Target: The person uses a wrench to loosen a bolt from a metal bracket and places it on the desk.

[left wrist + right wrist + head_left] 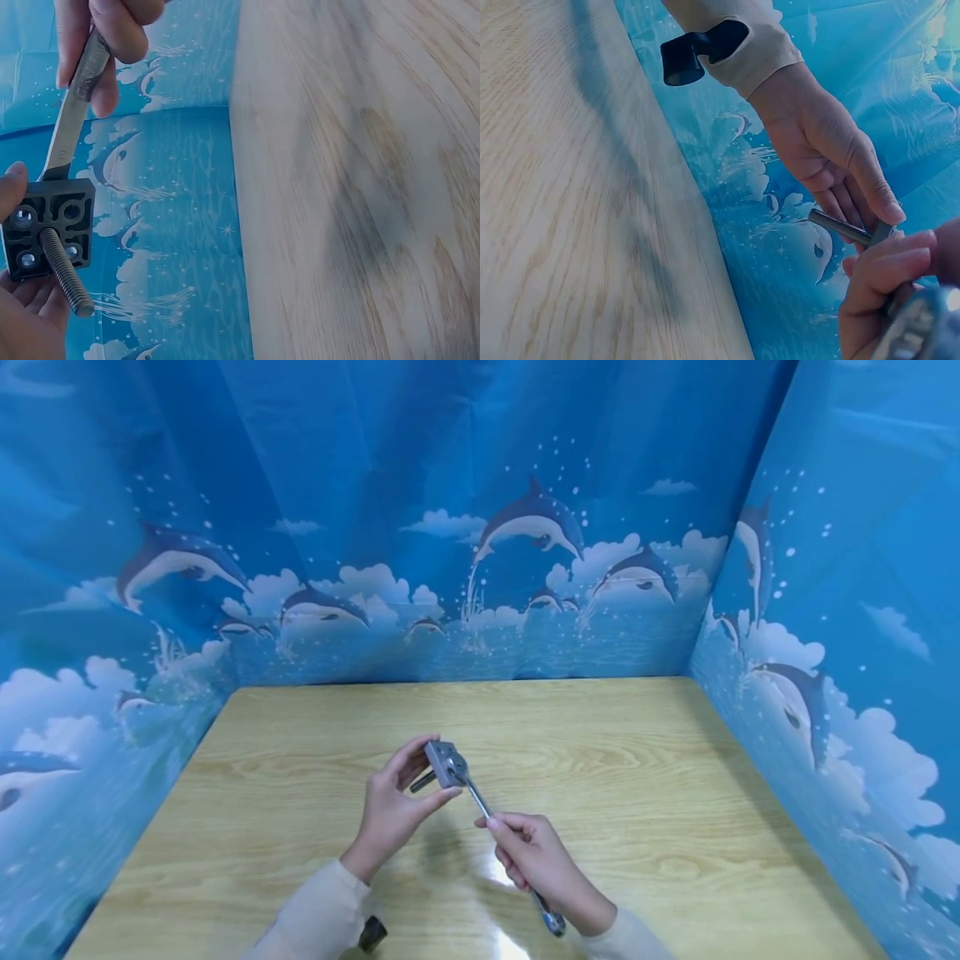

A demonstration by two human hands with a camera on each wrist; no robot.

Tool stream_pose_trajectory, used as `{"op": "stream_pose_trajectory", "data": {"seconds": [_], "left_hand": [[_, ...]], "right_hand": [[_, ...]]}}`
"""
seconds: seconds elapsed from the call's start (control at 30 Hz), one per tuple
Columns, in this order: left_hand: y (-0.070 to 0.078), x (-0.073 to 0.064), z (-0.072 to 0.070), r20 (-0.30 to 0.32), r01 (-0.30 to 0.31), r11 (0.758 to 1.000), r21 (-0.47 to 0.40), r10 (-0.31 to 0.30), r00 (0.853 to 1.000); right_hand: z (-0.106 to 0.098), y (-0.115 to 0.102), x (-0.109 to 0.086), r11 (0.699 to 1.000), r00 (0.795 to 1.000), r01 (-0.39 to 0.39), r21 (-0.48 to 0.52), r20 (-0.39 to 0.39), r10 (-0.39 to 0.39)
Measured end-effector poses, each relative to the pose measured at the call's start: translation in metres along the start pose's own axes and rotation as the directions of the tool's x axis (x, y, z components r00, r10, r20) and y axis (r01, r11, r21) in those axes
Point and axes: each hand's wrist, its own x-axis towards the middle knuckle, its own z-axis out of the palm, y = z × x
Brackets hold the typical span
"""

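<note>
My left hand pinches a small grey square block by its edges between thumb and fingers, above the table. A threaded bolt sticks out of the block's ribbed side, where metal-lined holes show in the left wrist view. My right hand grips a silver wrench around its shaft. The far end of the wrench sits against the block's other face, at the bolt; exactly how it fits there is hidden. Its near end extends past the right wrist, and shows blurred in the right wrist view.
Beneath both hands lies a wood-grain table. Blue curtains printed with dolphins and clouds stand along its back and sides. A black camera mount is on the left sleeve.
</note>
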Motion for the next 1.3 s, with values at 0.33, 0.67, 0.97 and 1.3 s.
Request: {"op": "stream_pose_trajectory", "data": {"seconds": [0.33, 0.67, 0.97, 1.3], "left_hand": [[0.002, 0.003, -0.01, 0.086, 0.134, 0.978, -0.16, -0.121, 0.989], [0.006, 0.003, -0.021, 0.245, 0.267, 0.929, -0.255, -0.205, 0.948], [0.007, 0.006, -0.02, 0.389, 0.334, 0.903, -0.27, -0.215, 0.896], [0.009, 0.006, -0.014, 0.482, 0.376, 0.885, -0.275, -0.211, 0.85]], "right_hand": [[-0.013, -0.004, 0.006, 0.987, 0.997, 0.078, -0.14, -0.001, -0.079], [-0.059, -0.005, 0.027, 0.954, 0.969, 0.154, -0.257, 0.228, -0.095], [-0.094, -0.01, 0.06, 0.935, 0.896, 0.193, -0.296, 0.442, -0.045], [-0.111, -0.018, 0.083, 0.918, 0.845, 0.195, -0.345, 0.534, 0.022]]}}
